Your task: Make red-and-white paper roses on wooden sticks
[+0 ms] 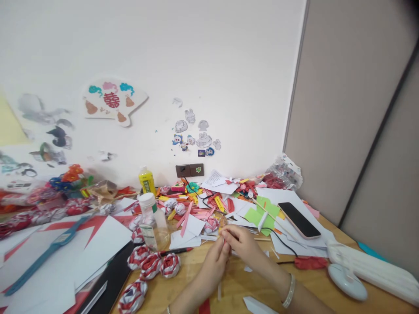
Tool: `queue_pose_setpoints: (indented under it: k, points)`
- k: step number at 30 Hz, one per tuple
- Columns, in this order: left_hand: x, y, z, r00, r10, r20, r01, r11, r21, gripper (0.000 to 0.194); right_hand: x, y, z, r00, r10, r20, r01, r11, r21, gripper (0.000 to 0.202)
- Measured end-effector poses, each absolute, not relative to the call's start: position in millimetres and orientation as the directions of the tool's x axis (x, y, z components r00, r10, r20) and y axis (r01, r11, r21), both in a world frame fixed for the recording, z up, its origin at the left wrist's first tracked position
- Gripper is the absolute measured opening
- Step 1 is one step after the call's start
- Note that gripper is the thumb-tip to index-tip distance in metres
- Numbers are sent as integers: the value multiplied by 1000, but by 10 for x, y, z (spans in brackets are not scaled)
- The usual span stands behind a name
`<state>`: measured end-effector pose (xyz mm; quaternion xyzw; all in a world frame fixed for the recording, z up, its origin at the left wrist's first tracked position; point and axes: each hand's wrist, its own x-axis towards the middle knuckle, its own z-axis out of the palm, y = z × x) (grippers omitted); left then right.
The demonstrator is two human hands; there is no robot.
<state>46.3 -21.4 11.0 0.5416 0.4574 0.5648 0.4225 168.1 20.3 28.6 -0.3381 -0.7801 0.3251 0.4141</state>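
Above the wooden table, my left hand (215, 258) and my right hand (242, 244) meet, fingertips pinched together. Between them is something small and thin, mostly covered by the fingers. A small orange-brown piece (223, 221) shows just past the fingertips; whether it is held or lies behind, I cannot tell. Below my left hand a narrow white strip (219, 291) is visible. Rolled red-and-white paper balls (151, 266) lie left of the hands, near a clear plastic bottle (162, 226) with a white cap. Beyond the hands sits a pink-and-red rolled paper flower (211, 225).
Paper sheets (101, 244) and a blue strap (49, 257) cover the left side. Colored paper strips (186, 218) pile up against the wall beside a yellow bottle (147, 180). At right are a phone (299, 220), green paper (258, 214) and a white mouse (347, 281).
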Motion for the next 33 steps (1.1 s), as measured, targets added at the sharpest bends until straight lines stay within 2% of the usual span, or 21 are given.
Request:
queue_pose_setpoints:
  k: [3,6,9,11,15,18,20,22,24,25,26,27,29,30,33]
  points:
    - [450,-211,150,42,970,241,98,-244,965,27,1659,237,256,-456,796,398,101,491,-865,29]
    - [418,-183,149,43,963,266,159,-270,950,29,1619,220,228,-480,788,386,-13,433,-901,28]
    - [398,-192,142,47,960,276,212,-280,937,31,1584,199,202,-459,815,353,-26,385,-922,31]
    - [389,-232,175,79,957,280,234,-291,928,32,1570,198,189,-411,829,380,-13,411,-911,34]
    - [360,-335,327,193,950,244,291,-293,911,53,1563,202,190,-320,828,461,-85,459,-884,33]
    - [253,-373,461,182,959,216,355,-269,896,57,1570,188,211,-266,880,392,-208,345,-915,31]
    - [72,-385,577,84,957,278,438,-286,852,47,1583,182,227,-246,916,317,-290,242,-926,32]
    - [-215,-392,729,-157,860,485,586,-314,747,33,1602,191,238,-234,937,261,-357,167,-919,31]
    - [-570,-380,886,-404,627,666,743,-200,639,45,1621,213,237,-208,953,219,-381,127,-916,32]
    - [-750,-360,947,-488,516,704,784,-96,613,56,1627,225,231,-189,962,199,-378,116,-919,33]
    - [-918,-328,984,-522,465,715,801,-20,598,67,1631,237,222,-168,969,183,-367,111,-924,34]
    - [-1067,-285,993,-531,472,704,805,19,594,73,1633,248,210,-151,973,172,-354,110,-929,35]
    - [-1287,-176,927,-526,628,574,754,32,656,73,1630,262,184,-142,976,165,-340,108,-934,37]
    - [-1355,-118,863,-498,736,459,699,28,714,67,1628,264,175,-150,975,165,-339,106,-935,37]
    - [-1413,27,652,-479,774,414,672,20,740,46,1620,259,171,-186,968,171,-341,99,-935,37]
